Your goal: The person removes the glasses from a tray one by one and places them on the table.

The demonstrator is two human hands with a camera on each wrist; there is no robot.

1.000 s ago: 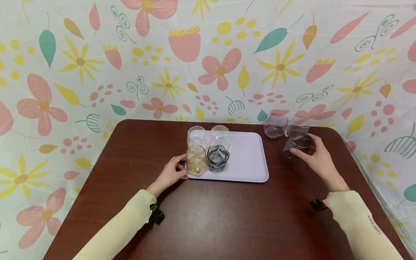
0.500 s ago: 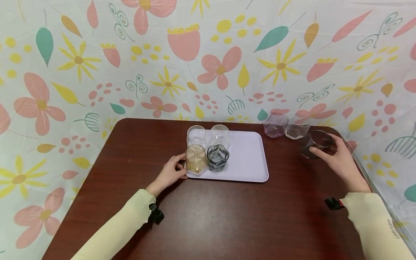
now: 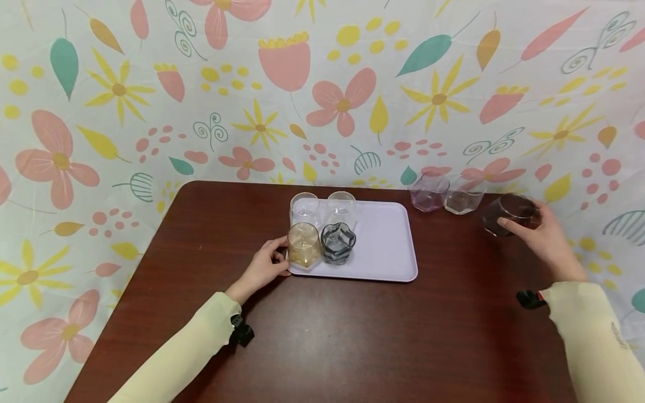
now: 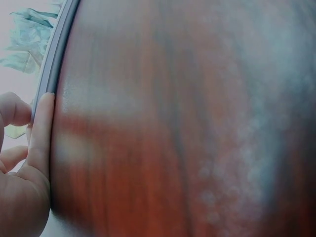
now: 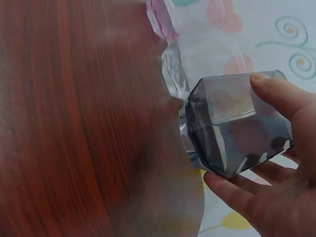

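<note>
At the table's far right, my right hand (image 3: pixel 546 238) grips a dark grey glass (image 3: pixel 510 214) round its sides, thumb on the near side. The right wrist view shows this faceted glass (image 5: pixel 239 123) tilted, between thumb and fingers. My left hand (image 3: pixel 262 268) holds the front left corner of a pale lilac tray (image 3: pixel 385 240). In the left wrist view its thumb (image 4: pixel 43 133) lies along the tray's outer edge (image 4: pixel 57 54). On the tray, an amber glass (image 3: pixel 304 246) and a grey wavy-rimmed glass (image 3: pixel 338 244) stand in front of two clear glasses (image 3: pixel 305 208).
A light purple glass (image 3: pixel 429 193) and a clear glass (image 3: pixel 462 197) stand side by side at the table's back edge, left of the right hand. Behind the brown table (image 3: pixel 342 336) hangs a flower-patterned cloth (image 3: pixel 201 84), which also runs along the right side.
My right hand has carried the dark grey glass to the right, away from the tray and past the clear glass. The left hand has stayed at the tray corner.
</note>
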